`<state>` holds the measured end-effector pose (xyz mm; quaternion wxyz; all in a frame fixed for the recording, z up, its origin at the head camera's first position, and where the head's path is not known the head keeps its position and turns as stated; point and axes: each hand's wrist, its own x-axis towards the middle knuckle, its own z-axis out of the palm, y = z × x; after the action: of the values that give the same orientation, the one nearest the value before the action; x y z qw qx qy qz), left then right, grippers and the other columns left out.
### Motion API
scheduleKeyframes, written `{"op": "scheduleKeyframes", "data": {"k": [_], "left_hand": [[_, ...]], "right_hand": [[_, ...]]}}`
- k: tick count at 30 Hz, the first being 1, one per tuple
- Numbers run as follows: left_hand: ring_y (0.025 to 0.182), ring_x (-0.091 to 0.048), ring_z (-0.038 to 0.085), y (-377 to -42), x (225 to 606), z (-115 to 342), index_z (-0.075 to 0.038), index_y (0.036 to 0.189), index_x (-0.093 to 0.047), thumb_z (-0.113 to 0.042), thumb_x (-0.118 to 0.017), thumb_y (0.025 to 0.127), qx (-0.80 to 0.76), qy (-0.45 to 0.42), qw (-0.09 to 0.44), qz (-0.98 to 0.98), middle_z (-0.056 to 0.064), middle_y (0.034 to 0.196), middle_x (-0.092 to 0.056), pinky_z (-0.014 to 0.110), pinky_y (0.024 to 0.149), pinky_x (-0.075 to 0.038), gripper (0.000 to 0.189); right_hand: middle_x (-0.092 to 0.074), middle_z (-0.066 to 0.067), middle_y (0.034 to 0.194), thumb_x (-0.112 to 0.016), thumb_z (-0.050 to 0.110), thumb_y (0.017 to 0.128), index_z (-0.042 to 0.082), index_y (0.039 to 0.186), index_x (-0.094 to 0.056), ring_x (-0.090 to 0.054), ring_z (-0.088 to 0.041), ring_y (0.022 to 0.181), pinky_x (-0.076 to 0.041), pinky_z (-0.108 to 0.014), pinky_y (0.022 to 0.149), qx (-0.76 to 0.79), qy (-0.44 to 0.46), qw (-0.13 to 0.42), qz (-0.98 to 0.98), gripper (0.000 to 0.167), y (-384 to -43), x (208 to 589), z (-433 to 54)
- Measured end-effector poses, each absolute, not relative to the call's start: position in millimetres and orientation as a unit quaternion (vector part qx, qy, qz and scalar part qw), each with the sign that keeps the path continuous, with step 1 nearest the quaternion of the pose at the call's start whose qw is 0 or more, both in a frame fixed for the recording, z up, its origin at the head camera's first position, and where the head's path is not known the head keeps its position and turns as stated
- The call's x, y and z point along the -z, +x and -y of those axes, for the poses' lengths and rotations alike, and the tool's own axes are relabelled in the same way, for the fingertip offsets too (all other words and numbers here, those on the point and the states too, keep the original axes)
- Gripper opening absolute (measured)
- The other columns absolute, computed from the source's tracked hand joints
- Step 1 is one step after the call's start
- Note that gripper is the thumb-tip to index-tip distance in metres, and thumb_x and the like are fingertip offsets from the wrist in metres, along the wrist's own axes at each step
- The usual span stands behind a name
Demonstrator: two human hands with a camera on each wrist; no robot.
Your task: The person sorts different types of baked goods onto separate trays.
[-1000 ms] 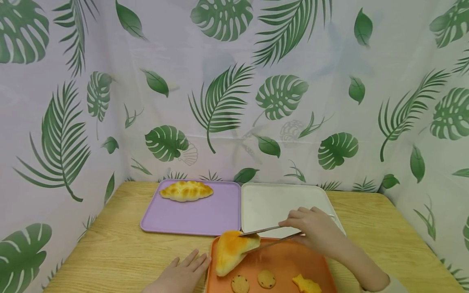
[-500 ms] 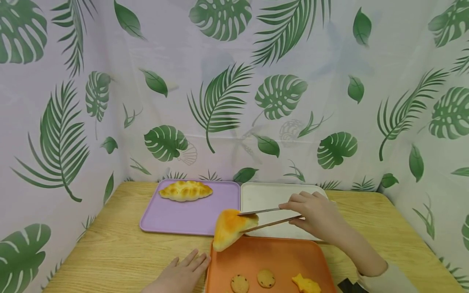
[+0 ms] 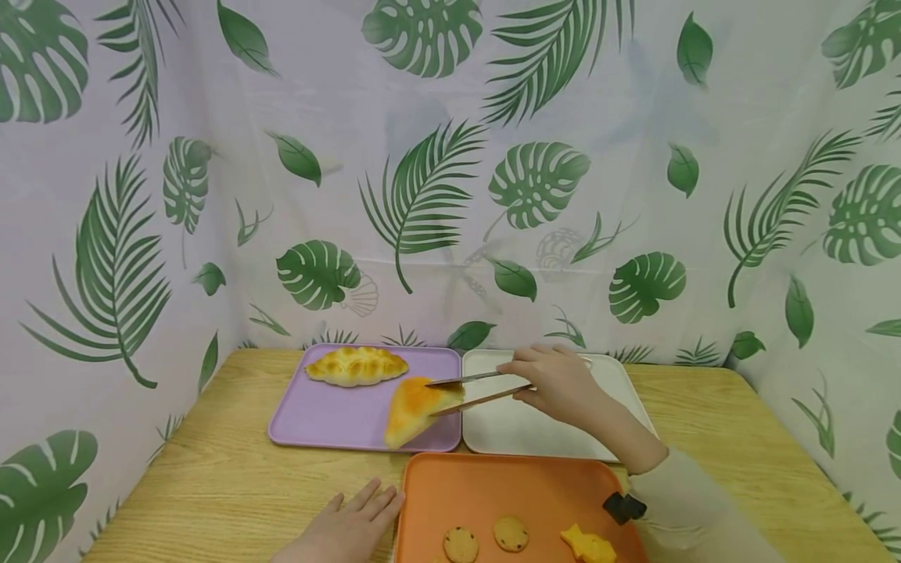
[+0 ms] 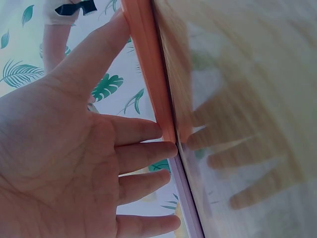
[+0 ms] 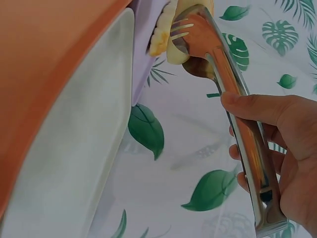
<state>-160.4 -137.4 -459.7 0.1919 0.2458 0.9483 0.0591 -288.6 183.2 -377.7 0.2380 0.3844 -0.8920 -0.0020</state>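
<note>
My right hand (image 3: 559,383) grips metal food tongs (image 5: 233,84), thumb on one arm and fingers round the other. Between the tong tips is a triangular golden-brown bread bun (image 3: 408,410), over the right part of the purple tray (image 3: 317,422). In the right wrist view the fork-shaped tong end covers part of the bun. A braided bread loaf (image 3: 357,367) lies at the back of that tray. Palm down, my left hand (image 3: 343,520) rests with straight, spread fingers at the left edge of the orange tray (image 3: 524,485); the left wrist view shows its fingertips at the rim.
On the orange tray lie two round chip cookies (image 3: 511,535) and a yellow fish-shaped piece (image 3: 589,544). A cream tray (image 3: 556,434) adjoins the purple one, partly under my right arm. Behind the wooden table (image 3: 211,469) hangs a leaf-print cloth (image 3: 436,313).
The bun in the tongs has risen from the orange tray and moved away and left, over the purple tray. My right hand has travelled with it; my left hand has stayed put.
</note>
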Motion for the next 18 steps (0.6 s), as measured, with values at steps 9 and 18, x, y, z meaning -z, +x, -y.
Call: {"op": "scheduleKeyframes", "data": {"k": [9,18], "left_hand": [[0.149,-0.026,0.029,-161,459,137,-0.015,0.152,-0.036,-0.069,-0.057,0.081,-0.067,0.243,0.198,-0.947,0.004,0.158,-0.036,0.065,0.109,-0.031,0.091],[0.149,-0.026,0.027,-163,461,137,-0.018,0.152,-0.035,-0.07,-0.056,0.082,-0.066,0.243,0.207,-0.945,0.002,0.158,-0.035,0.064,0.109,-0.031,0.09]], "right_hand": [[-0.064,0.009,0.09,-0.084,0.031,0.073,0.025,0.108,-0.075,-0.062,-0.015,0.087,-0.041,-0.029,0.065,0.015,0.377,0.208,0.902,0.037,-312,390,-165],[-0.063,0.008,0.089,-0.083,0.031,0.075,0.024,0.109,-0.075,-0.061,-0.015,0.085,-0.039,-0.027,0.063,0.012,0.369,0.179,0.912,0.036,-322,400,-158]]}}
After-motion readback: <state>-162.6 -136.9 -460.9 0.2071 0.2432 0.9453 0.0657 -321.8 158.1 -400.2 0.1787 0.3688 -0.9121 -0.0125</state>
